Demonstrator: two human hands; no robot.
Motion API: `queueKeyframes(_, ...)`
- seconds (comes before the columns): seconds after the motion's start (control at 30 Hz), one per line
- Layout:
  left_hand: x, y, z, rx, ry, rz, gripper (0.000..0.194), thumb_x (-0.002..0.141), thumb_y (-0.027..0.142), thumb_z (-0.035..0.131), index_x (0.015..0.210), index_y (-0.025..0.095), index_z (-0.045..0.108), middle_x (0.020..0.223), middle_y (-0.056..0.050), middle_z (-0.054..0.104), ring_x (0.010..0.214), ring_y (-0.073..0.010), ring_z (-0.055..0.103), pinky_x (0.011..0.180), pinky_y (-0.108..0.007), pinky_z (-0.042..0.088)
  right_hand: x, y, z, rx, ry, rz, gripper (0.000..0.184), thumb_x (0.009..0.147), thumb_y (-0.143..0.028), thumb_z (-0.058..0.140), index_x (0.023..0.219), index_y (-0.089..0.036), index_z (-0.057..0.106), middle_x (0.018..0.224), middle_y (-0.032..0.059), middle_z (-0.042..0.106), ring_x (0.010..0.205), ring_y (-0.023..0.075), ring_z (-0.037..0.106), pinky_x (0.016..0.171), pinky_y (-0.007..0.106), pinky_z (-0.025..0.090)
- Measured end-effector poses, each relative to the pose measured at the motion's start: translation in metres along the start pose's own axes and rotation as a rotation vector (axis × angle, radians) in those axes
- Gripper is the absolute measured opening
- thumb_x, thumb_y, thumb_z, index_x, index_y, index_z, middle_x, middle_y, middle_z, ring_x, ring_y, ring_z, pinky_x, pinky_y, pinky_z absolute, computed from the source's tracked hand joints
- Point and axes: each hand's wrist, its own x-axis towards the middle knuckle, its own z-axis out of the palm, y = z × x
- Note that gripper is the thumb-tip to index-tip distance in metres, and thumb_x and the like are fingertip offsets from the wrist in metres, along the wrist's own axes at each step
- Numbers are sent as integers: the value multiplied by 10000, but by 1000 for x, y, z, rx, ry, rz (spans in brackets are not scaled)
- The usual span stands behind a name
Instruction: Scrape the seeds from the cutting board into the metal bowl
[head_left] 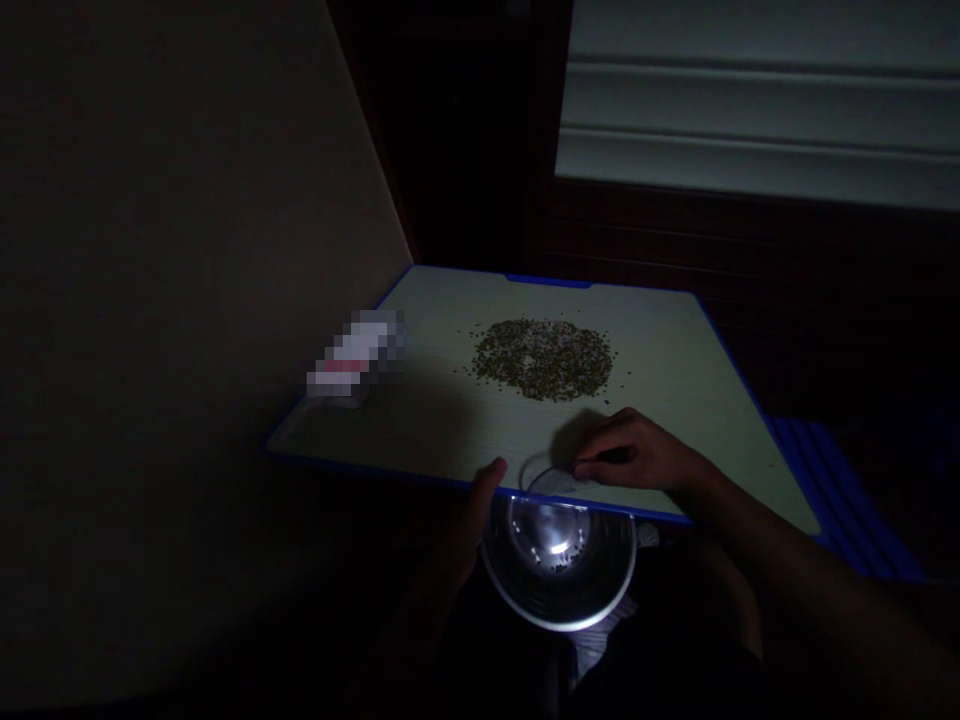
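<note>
While the right hand [634, 450] pinches a clear, curved piece [553, 481] at the near edge of the blue-rimmed bench [675, 350], the left hand [480, 500] shows its thumb beside that edge, its grip too dark to tell. Small seeds [514, 370] lie mid-surface, room on every side, above a metal bowl [564, 627].

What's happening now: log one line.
left hand: beside metal bowl; right hand: holding transparent piece; greenish seeds: spread on blue-edged table
</note>
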Motion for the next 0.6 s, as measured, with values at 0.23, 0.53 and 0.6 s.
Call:
queueKeyframes(0.23, 5, -4, -3, -25, -22, -5, 409, 711, 525, 807, 951, 201, 732, 1037, -93, 770, 1199, -337, 638, 1092, -416, 414, 0, 2, 0, -90, 420, 217, 229, 949, -358, 615, 841, -180, 710, 740, 16, 675, 649, 144, 591, 595, 259, 449)
queueKeyframes(0.53, -1, 3, 1, 0, 12, 51, 304, 753, 489, 773, 913, 232, 745, 1058, -93, 771, 1170, -344, 648, 1062, -416, 435, -3, 21, -15, -344, 718, 285, 224, 940, -293, 576, 1060, -185, 731, 948, 78, 675, 860, 216, 637, 754, 331, 488)
queueKeyframes(0.6, -2, 4, 1, 0, -10, 17, 343, 753, 507, 770, 926, 212, 745, 1073, -108, 766, 1179, -350, 643, 1076, -435, 424, -4, 25, -16, -330, 710, 320, 204, 925, -307, 593, 1014, -185, 730, 952, 79, 676, 873, 221, 641, 760, 332, 494)
